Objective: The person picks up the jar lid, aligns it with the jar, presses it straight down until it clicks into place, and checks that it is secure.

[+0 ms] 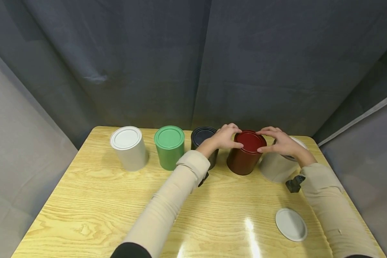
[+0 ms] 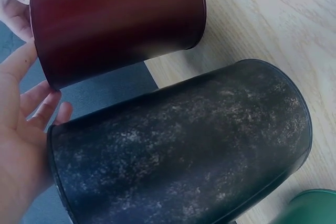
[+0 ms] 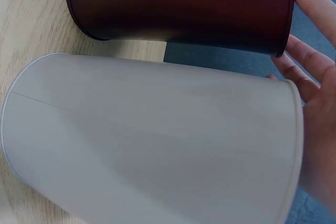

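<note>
A dark red can (image 1: 243, 161) with a red lid (image 1: 251, 141) stands upright on the table between both hands. My left hand (image 1: 225, 138) holds the lid's rim from the left, thumb at the front and fingers farther back. From the other side my right hand (image 1: 282, 143) grips the same rim, thumb also in front. In the left wrist view a mottled black can (image 2: 178, 145) stands just under the left hand. A grey-white can (image 3: 152, 135) stands beneath the right hand, and its top is partly hidden. Whether the red lid is loose cannot be seen.
A loose grey lid (image 1: 291, 224) lies flat on the wooden table (image 1: 93, 208), near the right forearm. Farther left stand a green can (image 1: 169, 152) and a white can (image 1: 132, 154), both lidded. A dark curtain (image 1: 193, 71) hangs behind the row.
</note>
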Motion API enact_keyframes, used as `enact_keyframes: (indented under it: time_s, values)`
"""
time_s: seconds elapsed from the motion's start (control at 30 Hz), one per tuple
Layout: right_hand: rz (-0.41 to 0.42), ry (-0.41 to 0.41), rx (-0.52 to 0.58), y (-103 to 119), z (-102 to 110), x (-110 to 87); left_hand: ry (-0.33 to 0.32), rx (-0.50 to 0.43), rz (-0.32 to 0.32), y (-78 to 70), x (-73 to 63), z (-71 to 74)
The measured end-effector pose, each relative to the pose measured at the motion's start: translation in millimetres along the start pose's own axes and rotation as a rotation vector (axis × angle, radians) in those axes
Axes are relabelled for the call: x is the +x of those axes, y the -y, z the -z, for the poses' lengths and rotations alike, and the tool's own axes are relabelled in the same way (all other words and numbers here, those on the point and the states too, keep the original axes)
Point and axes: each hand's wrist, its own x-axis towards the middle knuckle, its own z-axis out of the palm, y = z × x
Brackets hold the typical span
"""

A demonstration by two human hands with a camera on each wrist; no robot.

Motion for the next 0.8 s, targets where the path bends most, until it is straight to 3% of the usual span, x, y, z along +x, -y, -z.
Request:
enact_keyframes:
  time_s: [0.43, 0.8]
  values:
    - [0.005, -0.002, 0.010, 0.6, -0.2, -1.1, 0.026, 0.036, -0.012, -2.2, 0.1, 1.8]
    - [0.005, 0.008, 0.003, -1.0, 1.3, -3.2, -0.003, 0.074, -0.017, -5.4, -1.0, 0.0]
